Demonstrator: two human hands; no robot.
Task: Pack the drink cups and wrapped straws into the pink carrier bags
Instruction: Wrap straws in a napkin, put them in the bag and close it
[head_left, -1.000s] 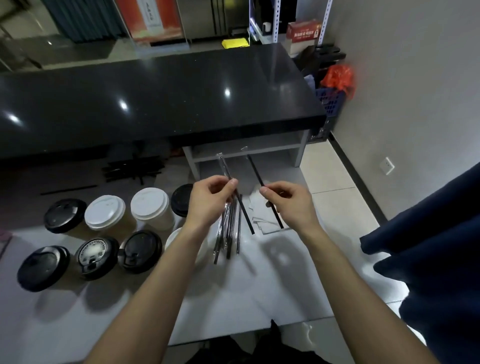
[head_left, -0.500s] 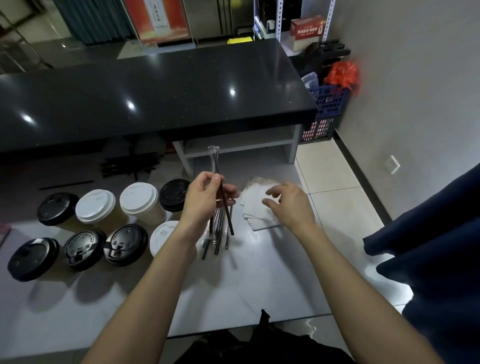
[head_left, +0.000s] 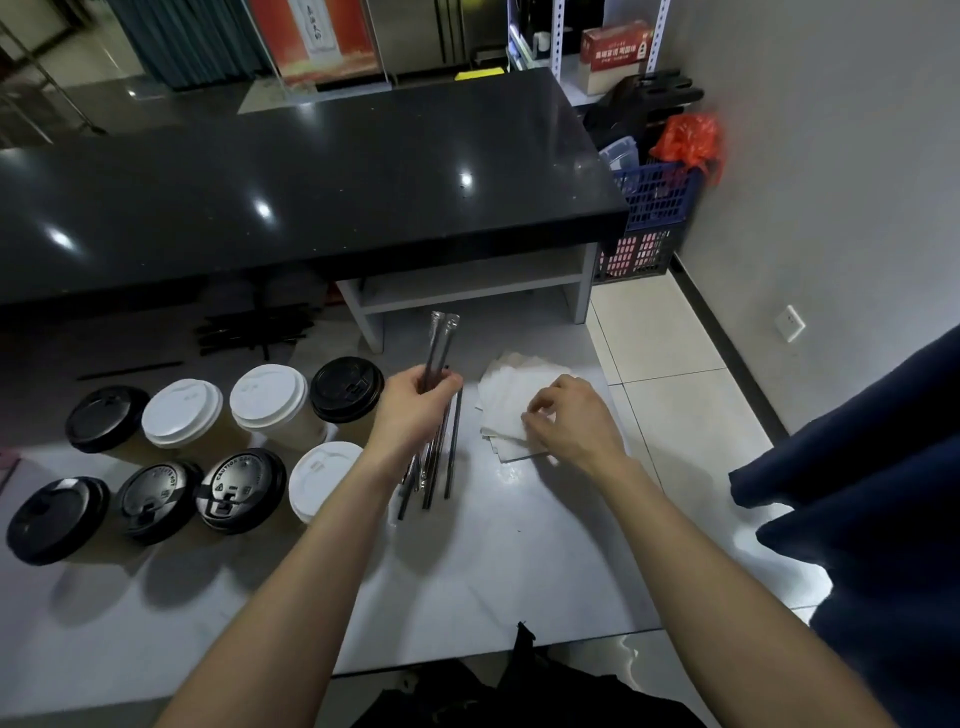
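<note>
Left hand (head_left: 415, 410) was closed around 2 wrapped straws (head_left: 439, 345), held near their middle, crimped wrapper ends pointing up and away. Right hand (head_left: 569, 418) was down on the stack of white paper napkins (head_left: 511, 387), fingertips (head_left: 535, 420) curled and pinching at the near edge of the top sheet; whether it had separated 1 sheet, can't tell. More wrapped straws (head_left: 441, 467) lay loose on the white table (head_left: 519, 561) just below the left hand, roughly parallel. 8 lidded cups (head_left: 267, 397) stood in 2 rows at left, 5 black lids and 3 white, packed close, some touching. No pink bag was clearly in view; a pink sliver at the far left edge was too small to call. Handling, my read: straws were light, thin, fairly stiff, film wrap slick, so a bundle would fan or slide out of a loose grip. Best grip was mid-length with thumb across, as shown. Napkins were limp and would cling together, so peel from a corner. Cups were probably paper and crushable, weight unknown since fill wasn't visible. Take them around the wall below the lid, not by the lid, which could pop off. Keep them upright going into a bag.
</note>
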